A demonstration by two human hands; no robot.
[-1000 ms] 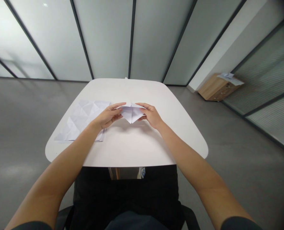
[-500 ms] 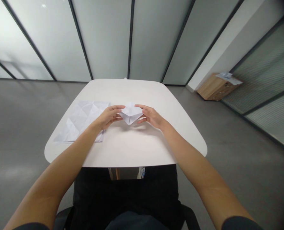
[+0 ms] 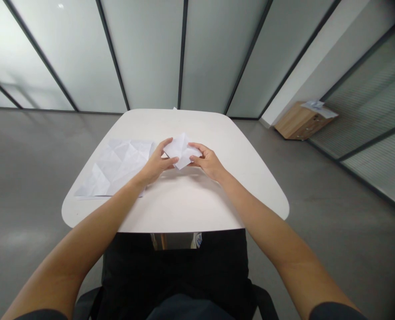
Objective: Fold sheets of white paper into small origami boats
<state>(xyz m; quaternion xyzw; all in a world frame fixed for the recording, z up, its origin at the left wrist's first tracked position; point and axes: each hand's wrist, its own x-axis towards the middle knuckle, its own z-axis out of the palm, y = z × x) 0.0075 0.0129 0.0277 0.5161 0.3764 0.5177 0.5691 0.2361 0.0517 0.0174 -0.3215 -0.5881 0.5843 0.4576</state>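
Where the two hands met over the middle of the table, a small folded paper (image 3: pixel 180 150) was held just above the tabletop, its white flaps standing up and tilted, one pointed corner aimed down toward the person. The left hand (image 3: pixel 157 163) was pinched on the paper's left side, thumb below and fingers curled over the top edge. The right hand (image 3: pixel 209 161) gripped the right side in the same way, its fingertips on the paper and its wrist low over the surface. The hands were close together, with only the folded paper between them.

Just to the left of the left hand, a larger creased sheet (image 3: pixel 117 166) lay flat, its fold lines showing as a grid of triangles; the left forearm crossed its near corner. Both rested on a white table (image 3: pixel 184 209) with rounded corners. Well apart, by the far right wall, stood a low wooden cabinet (image 3: pixel 299 122) with loose papers (image 3: pixel 319 109) on top.
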